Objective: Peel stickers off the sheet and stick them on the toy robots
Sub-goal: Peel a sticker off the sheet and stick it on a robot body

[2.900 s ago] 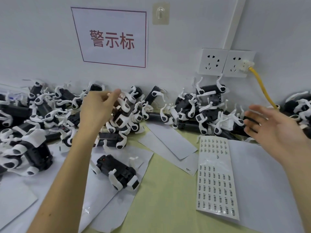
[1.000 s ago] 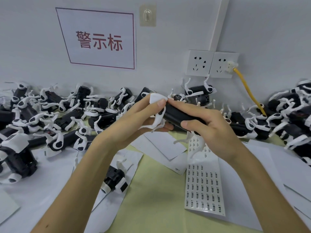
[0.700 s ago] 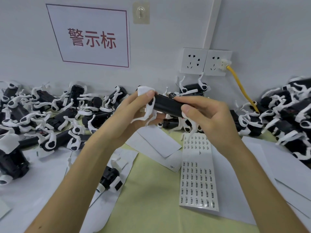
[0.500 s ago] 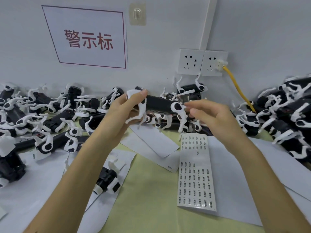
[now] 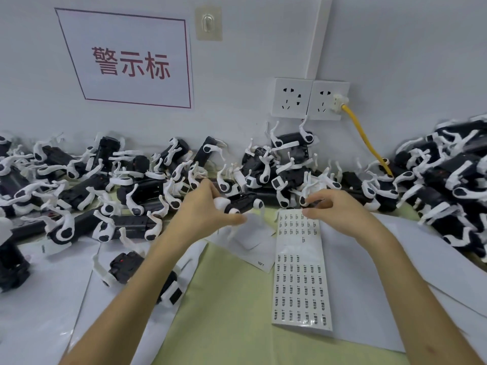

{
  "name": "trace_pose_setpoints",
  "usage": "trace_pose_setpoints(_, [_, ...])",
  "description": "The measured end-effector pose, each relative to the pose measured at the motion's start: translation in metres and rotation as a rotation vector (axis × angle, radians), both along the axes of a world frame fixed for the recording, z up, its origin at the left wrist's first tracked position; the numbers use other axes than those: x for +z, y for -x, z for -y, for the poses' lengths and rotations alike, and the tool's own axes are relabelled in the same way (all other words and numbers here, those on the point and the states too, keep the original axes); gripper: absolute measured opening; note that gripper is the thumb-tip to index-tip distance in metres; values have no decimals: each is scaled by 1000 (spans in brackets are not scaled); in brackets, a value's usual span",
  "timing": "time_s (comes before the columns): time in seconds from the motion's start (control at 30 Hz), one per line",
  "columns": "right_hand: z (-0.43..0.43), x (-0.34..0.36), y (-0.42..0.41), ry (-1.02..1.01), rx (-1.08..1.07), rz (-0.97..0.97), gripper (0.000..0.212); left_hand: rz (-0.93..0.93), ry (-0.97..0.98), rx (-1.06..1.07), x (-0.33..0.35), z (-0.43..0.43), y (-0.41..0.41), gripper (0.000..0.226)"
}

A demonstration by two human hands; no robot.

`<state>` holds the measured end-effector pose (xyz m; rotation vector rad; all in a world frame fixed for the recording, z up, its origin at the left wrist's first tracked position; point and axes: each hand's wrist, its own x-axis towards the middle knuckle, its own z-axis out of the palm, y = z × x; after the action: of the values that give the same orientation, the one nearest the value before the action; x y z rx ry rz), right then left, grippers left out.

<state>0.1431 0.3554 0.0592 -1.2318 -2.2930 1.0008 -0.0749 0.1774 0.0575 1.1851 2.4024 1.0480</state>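
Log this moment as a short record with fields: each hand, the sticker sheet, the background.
Left hand: grips a toy robot by one end, above the table.
Sticker sheet: flat on the table, some rows partly bare.
Right hand: fingers curled over the sheet's top edge; a pinched sticker cannot be made out.
Background: pile of toy robots at the back; yellow cable plugged into a socket.

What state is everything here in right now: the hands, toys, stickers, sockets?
left hand, grips a toy robot, lifted off the table.
sticker sheet, lying flat, partly used.
right hand, fingers curled at the sheet's top; pinch unclear.
left socket, empty.
right socket, plug in.
wall hook, bare.
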Motion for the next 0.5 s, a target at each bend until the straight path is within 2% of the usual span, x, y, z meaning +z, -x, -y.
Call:
trace_pose_setpoints(0.07, [1, 0, 2, -24, -13, -28, 26, -25, 105, -31, -2, 0, -1, 64])
trace_pose_setpoints(0.17, [2, -3, 3, -48, 2, 40, 35, -117, 221, -123, 0, 0, -2, 66])
trace_pose_setpoints(0.23, [3, -5, 3, -39, 23, 43, 36, -191, 264, -185, 0, 1, -4, 79])
trace_pose_setpoints(0.3, [5, -3, 2, -41, 46, -45, 30, -225, 287, -222, 0, 0, -6, 95])
trace_pose_setpoints(0.37, [9, 3, 2, -55, 94, -153, 33, -229, 308, -245, 1, 0, -6, 101])
trace_pose_setpoints(0.43, [15, 12, 3, -65, 161, -243, 38, -247, 343, -243, 2, 2, -6, 100])
trace_pose_setpoints(0.5, [21, 21, 3, -44, 233, -348, 41, -281, 278, -232, 6, 3, -9, 87])
